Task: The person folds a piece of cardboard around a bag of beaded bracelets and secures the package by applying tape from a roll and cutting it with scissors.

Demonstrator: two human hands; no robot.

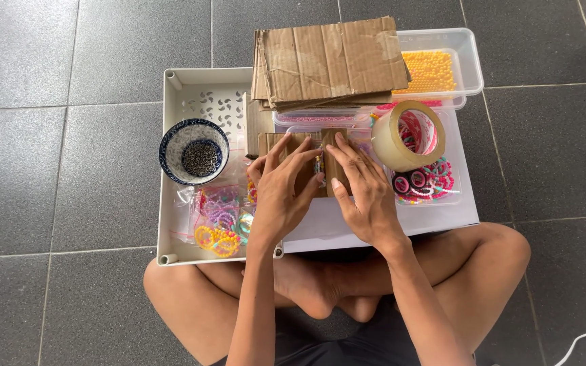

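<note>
My left hand (281,192) and my right hand (361,188) both rest on a small folded cardboard piece (304,177) in front of me, fingers pressing its two flaps together. A bit of colourful beadwork (319,164) shows in the gap between the flaps. The cardboard lies on a white board (442,213) across my lap. A roll of clear packing tape (408,135) stands just right of my right hand.
A white tray (171,224) holds a blue-patterned bowl (194,151) of dark small beads and plastic bags of bead bracelets (218,224). Flattened cardboard sheets (330,62) lie on clear boxes; one holds yellow beads (430,71). Pink bracelets (428,183) lie at right. Grey floor tiles surround.
</note>
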